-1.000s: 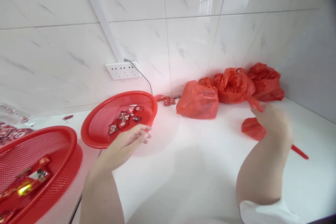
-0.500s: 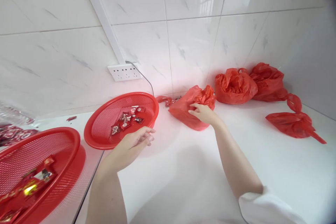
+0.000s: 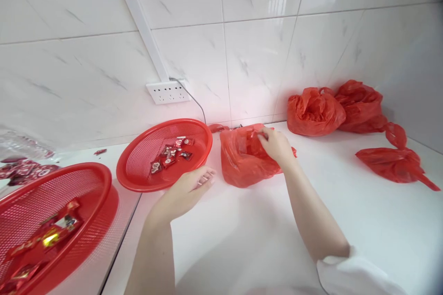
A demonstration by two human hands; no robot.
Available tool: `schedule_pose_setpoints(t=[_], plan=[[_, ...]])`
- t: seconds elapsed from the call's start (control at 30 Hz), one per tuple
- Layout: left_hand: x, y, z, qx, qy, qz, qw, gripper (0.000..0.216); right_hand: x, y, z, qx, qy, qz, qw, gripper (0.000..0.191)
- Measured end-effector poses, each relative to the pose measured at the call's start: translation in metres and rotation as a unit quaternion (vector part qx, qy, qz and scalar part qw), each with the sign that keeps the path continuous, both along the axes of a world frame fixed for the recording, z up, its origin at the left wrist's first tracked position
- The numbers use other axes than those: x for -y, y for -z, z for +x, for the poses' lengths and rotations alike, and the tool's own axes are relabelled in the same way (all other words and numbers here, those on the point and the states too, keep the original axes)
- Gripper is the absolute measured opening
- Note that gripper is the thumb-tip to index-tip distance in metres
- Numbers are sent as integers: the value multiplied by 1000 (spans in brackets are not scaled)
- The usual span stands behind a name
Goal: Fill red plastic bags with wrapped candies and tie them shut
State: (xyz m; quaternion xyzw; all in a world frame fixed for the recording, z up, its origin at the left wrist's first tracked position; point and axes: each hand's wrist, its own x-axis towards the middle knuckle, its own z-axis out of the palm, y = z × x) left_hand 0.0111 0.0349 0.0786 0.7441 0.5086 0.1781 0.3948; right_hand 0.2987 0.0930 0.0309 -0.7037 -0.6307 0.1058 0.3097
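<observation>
"Red plastic bag (image 3: 240, 166), one. Location?"

"On the white table (image 3: 238, 226), near its back edge; red mesh basket (image 3: 129, 161) to the left, crumpled red bag (image 3: 313, 117) to the right and well apart, towards the far right corner."

"Orientation?"

"Mouth upward, loosely gaping. Long axis roughly side to side, parallel to the back edge; film slack, so the axis is approximate. Contents: cannot tell."

"Hands?"

"Right hand (image 3: 276, 147): fingertips pinched on film at the mouth, right side. Left hand (image 3: 190, 186): unladen, fingers loosely curled, just beside the basket's near right rim; contact with the rim cannot be told."

"Step in hand?"

"By judgement, spreading the mouth. One side is held; the opposite side is unattended."

"Called for next?"

"Again by judgement: a firm pinch kept on the right, and the left hand brought over to the facing lip, pulling gently apart. Thin film; it may fold shut if let go."

"Basket contents?"

"Small wrapped packets (image 3: 168, 161), loose in a cluster."
</observation>
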Motion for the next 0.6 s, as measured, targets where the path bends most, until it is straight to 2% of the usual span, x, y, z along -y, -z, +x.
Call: schedule_pose_setpoints(t=[0.07, 0.13, 0.2, 0.27, 0.33, 0.37, 0.4, 0.47, 0.53, 0.6], plan=[[0, 0, 4, 4, -2, 4, 1000, 32, 5, -10, -1, -104, 33, 109, 988, 23], [1, 0, 9, 19, -10, 17, 1000, 33, 15, -21, -4, -246, 43, 223, 942, 21], [3, 0, 16, 57, -24, 37, 997, 37, 30, -33, -11, -352, 6, 295, 888, 22], [6, 1, 24, 120, -37, 50, 991, 55, 47, -44, -20, -404, -80, 321, 853, 23], [9, 3, 33, 186, -37, 65, 980, 80, 64, -51, -31, -410, -214, 287, 839, 25], [10, 5, 36, 211, -27, 80, 974, 85, 71, -53, -37, -396, -296, 244, 834, 27], [11, 6, 39, 231, -14, 99, 968, 83, 78, -55, -44, -370, -378, 194, 826, 28], [9, 9, 40, 269, -8, 129, 954, 62, 86, -56, -57, -305, -506, 120, 798, 22], [3, 10, 35, 341, -65, 125, 929, 38, 87, -55, -67, -264, -564, 102, 776, 20], [-5, 8, 27, 440, -173, 137, 871, 27, 83, -50, -72, -238, -566, 66, 786, 21]])
